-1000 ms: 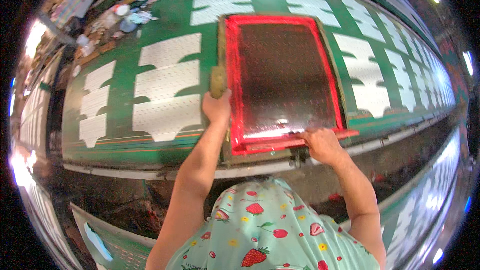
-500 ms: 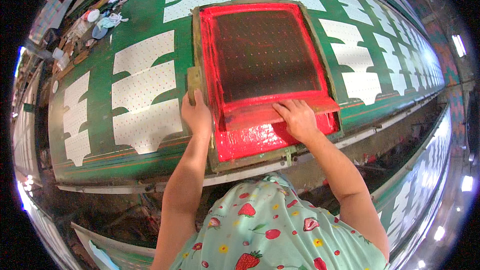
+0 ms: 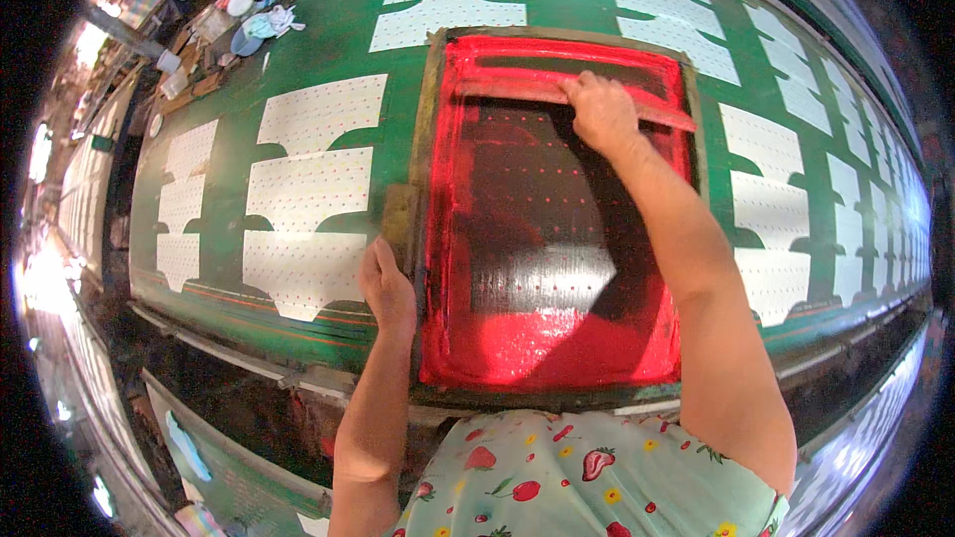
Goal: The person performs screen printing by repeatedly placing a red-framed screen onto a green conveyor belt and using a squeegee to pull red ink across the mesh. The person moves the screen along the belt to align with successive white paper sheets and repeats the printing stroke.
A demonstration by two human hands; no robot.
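A screen printing frame (image 3: 434,129) lies flat on the green table, red ink (image 3: 497,348) smeared along its borders and pooled at its near end. Through the dark mesh (image 3: 527,204) rows of small dots show. Near the far end of the mesh my right hand (image 3: 604,111) is closed on a long red-coated squeegee (image 3: 517,89), which spans most of the frame's width. At the frame's left side my left hand (image 3: 388,288) grips the lower end of a flat wooden handle (image 3: 400,214); some of its fingers are hidden.
White cut fabric pieces (image 3: 308,179) with small coloured dots lie in rows left, right (image 3: 768,204) and beyond the frame. Rags and a blue tub (image 3: 247,40) clutter the table's far left. A rail (image 3: 249,356) runs along the near edge.
My right hand has pushed the squeegee from the frame's near end to its far end. My left hand keeps its hold on the handle. The whole view has shifted.
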